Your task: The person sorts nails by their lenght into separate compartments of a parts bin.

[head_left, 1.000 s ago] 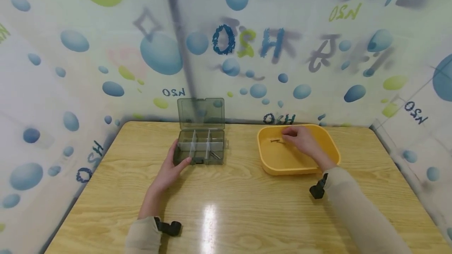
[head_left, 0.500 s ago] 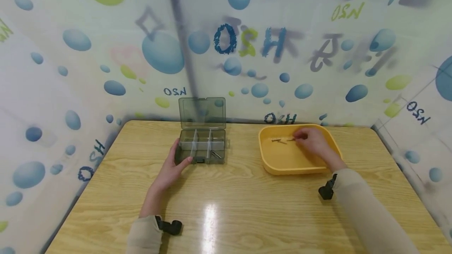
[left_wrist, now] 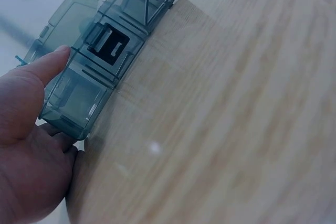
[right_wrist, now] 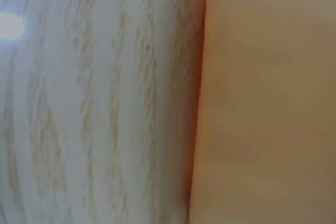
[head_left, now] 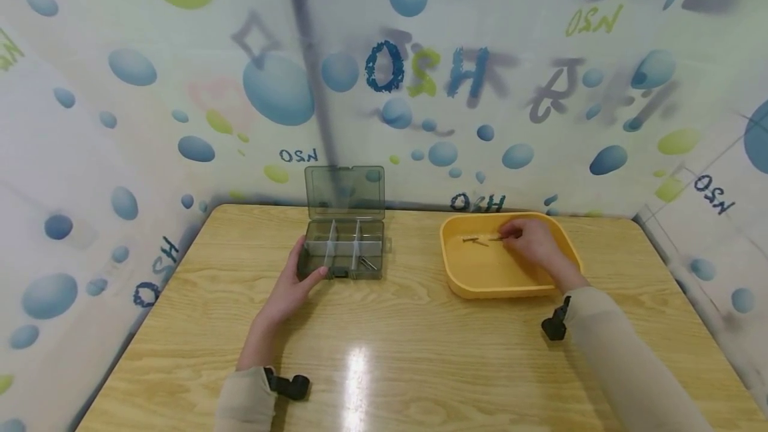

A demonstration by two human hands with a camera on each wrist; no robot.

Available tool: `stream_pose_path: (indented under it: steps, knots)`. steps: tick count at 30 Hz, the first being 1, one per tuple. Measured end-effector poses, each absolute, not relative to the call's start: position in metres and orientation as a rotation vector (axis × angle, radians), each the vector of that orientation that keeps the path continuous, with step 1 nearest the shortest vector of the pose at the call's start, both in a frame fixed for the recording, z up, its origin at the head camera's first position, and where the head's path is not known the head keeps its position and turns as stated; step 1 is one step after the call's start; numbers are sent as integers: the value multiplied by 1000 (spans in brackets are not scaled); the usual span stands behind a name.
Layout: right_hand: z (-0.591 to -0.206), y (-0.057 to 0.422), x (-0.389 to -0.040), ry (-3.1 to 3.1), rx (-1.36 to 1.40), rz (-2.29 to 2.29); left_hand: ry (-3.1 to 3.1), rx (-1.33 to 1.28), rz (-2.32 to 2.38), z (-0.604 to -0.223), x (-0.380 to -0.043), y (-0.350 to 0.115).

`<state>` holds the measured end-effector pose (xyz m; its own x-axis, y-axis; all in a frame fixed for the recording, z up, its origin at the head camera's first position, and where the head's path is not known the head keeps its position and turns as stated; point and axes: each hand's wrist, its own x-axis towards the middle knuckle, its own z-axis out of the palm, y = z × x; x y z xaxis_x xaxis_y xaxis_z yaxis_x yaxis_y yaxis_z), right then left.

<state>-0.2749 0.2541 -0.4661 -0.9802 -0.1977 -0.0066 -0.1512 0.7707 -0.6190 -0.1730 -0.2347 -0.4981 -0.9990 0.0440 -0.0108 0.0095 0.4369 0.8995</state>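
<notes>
The left hand (head_left: 292, 293) is gripping the left end of the compartment box (head_left: 343, 261). Slightly farther, inside the yellow tray (head_left: 477, 272), the right hand (head_left: 533, 243) is reaching a screw (head_left: 495, 239) — pinched or not, I cannot tell; screw-picking seems to be going on, probably calling next for a secure fingertip hold.
</notes>
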Motion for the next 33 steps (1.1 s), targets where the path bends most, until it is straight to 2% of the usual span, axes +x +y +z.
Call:
stream_pose_path:
  steps: [33]
  knots:
    - [-463, 252, -271, 2819, -409, -785, 2628, 46, 1663, -498, -172, -235]
